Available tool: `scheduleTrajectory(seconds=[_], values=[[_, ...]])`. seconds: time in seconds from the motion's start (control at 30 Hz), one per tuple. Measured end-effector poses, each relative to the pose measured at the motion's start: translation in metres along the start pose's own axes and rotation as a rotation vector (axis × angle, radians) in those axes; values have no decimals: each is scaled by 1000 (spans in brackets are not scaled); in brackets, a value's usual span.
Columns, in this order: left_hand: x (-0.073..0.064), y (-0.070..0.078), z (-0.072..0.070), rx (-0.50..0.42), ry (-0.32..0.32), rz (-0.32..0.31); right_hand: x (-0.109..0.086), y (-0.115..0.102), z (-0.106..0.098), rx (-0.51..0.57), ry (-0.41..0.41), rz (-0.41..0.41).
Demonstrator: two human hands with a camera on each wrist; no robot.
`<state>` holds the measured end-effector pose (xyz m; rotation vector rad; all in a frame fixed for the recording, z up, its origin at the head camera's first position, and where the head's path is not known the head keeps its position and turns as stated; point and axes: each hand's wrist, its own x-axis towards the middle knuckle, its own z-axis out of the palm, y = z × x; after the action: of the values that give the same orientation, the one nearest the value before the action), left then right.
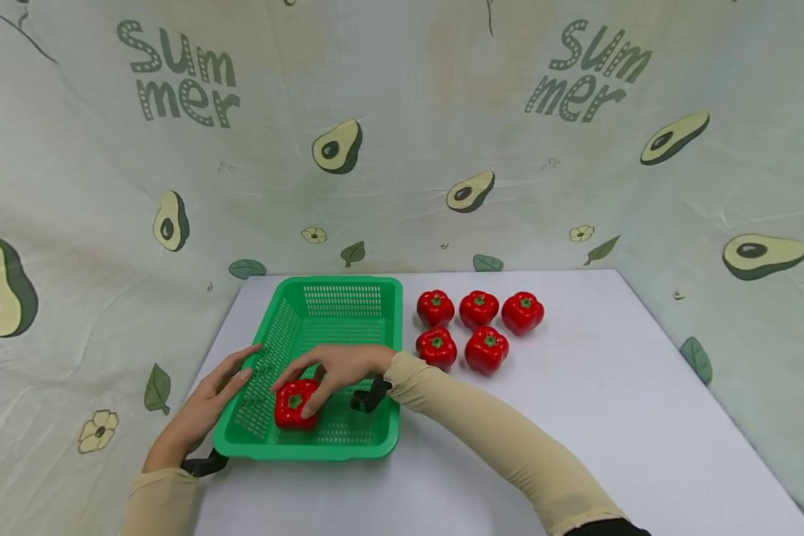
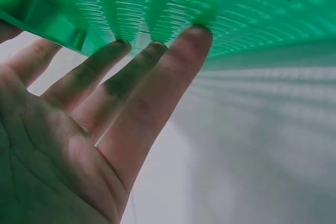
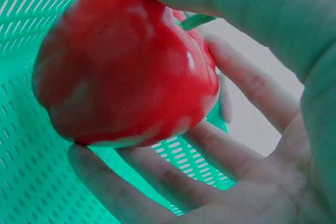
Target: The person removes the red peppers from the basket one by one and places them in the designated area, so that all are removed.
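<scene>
My right hand (image 1: 338,366) holds a red bell pepper (image 1: 296,404) with a green stem, low inside the green basket (image 1: 308,452). In the right wrist view the thumb lies over the pepper's (image 3: 126,66) top and the other fingers spread around its side and underside. At the basket's left side is my left hand (image 1: 211,398). Its fairly straight fingers (image 2: 152,103) touch the slotted outer wall in the left wrist view, and some of its digits pass behind the rim there.
Several more red bell peppers (image 1: 486,350) stand in two rows on the white table (image 1: 589,417), right of the basket. A pale cloth (image 1: 402,149) printed with avocados hangs behind the table and along its sides.
</scene>
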<state>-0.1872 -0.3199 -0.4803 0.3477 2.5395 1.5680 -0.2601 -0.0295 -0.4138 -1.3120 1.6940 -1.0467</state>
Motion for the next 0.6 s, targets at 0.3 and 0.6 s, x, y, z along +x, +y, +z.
scheduleTrajectory(seconds=[0.3, 0.6], values=[[1, -1, -1, 4, -7, 10, -19, -14, -9, 72, 93, 9], [2, 1, -2, 19, -15, 0, -53, -30, -25, 84, 215, 0]])
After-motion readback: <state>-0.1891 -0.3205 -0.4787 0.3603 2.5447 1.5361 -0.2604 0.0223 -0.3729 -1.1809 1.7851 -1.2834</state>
